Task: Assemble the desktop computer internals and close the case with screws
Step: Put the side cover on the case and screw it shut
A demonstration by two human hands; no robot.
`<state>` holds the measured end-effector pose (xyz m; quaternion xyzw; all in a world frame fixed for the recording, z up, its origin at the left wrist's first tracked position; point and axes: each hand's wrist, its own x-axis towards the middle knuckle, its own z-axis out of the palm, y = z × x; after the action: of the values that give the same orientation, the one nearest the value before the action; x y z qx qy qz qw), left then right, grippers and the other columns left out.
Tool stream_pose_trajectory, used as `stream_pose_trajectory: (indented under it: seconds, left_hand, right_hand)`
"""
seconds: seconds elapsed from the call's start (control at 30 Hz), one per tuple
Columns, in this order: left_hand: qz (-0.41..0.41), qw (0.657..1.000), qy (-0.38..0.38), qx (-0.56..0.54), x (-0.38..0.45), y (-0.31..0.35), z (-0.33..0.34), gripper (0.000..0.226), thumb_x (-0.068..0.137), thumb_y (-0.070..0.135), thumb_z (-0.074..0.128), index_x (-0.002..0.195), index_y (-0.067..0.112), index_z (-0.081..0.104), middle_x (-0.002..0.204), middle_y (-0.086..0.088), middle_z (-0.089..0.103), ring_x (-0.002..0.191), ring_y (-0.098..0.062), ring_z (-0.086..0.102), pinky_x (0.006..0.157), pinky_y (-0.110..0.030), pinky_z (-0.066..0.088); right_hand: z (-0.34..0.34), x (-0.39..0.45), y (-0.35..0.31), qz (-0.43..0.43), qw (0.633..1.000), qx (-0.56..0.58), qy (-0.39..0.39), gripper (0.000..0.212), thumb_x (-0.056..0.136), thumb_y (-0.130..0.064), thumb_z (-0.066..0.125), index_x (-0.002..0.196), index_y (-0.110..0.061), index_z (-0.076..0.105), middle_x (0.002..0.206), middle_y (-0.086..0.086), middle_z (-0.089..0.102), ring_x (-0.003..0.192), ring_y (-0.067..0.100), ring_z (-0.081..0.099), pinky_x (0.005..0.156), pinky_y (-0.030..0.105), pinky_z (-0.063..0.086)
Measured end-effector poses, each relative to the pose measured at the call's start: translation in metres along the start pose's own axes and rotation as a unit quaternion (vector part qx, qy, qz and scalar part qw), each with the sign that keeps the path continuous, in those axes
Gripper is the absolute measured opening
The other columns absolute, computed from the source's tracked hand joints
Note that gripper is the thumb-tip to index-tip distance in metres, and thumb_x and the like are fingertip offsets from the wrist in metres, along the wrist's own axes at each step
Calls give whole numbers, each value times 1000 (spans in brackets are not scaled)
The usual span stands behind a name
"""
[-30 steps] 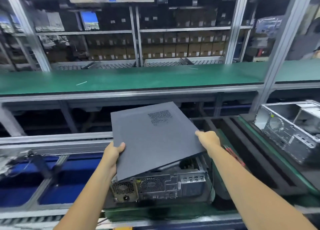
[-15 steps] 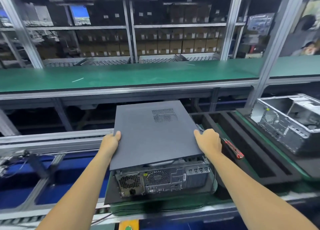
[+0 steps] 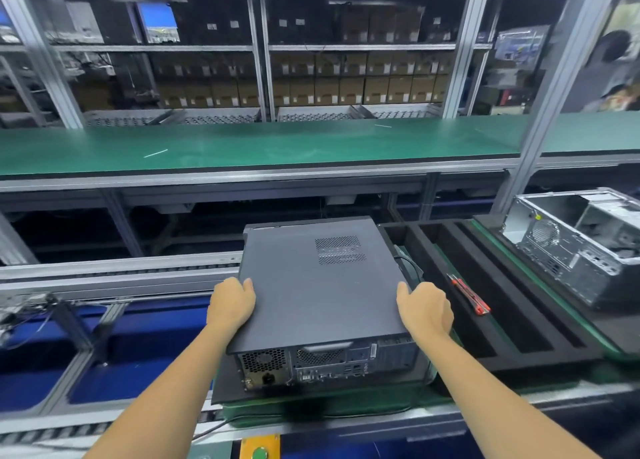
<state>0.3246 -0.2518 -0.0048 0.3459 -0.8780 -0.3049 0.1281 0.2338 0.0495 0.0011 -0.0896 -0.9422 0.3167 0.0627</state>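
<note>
A dark grey side panel with a vent grille lies flat on top of the desktop computer case, whose rear ports and fans face me. My left hand grips the panel's left edge, thumb on top. My right hand grips its right edge the same way. The case rests on a black mat at the front of the green bench. The internals are hidden under the panel.
A red-handled screwdriver lies in a black foam tray right of the case. A second, open silver case stands at the far right. A green shelf runs across behind. Blue bins sit at the lower left.
The panel, held tilted above the case a second ago, has come down flat onto it. Both hands stayed on its side edges and moved down with it.
</note>
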Motion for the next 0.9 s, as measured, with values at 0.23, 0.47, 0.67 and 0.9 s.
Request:
stream_pose_trajectory:
  seconds: [0.23,0.47,0.67,0.9]
  left_hand:
    - [5,998,24,53,-6,2,8,31,98,29,40,84,5,51,90,-15,56,79,-32,51,69,-35,41]
    - [23,991,63,116,-6,4,9,26,97,24,40,87,3,53,85,-12,60,71,-28,50,62,-34,38]
    - [126,968,72,207,-7,2,8,5,89,15,44,84,12,44,86,-4,54,79,-24,49,59,-33,37]
    - [156,980,-25,120,-12,-1,27,38,100,33,38,124,5,45,137,-13,43,130,-28,37,104,-41,35]
  right_hand:
    - [0,2,3,-8,1000,-23,5,41,98,-36,54,65,-12,47,63,1,52,59,19,51,57,30,37]
    - [-3,-1,0,-66,995,-73,9,33,99,-33,52,76,-10,51,81,5,62,79,24,64,65,31,44]
    - [-6,7,0,-204,961,-188,18,33,100,-36,47,123,-13,54,117,3,56,108,21,55,84,32,43]
    - [14,6,7,-187,961,-110,-171,68,105,-42,34,157,-6,11,166,8,10,151,21,15,118,36,23]
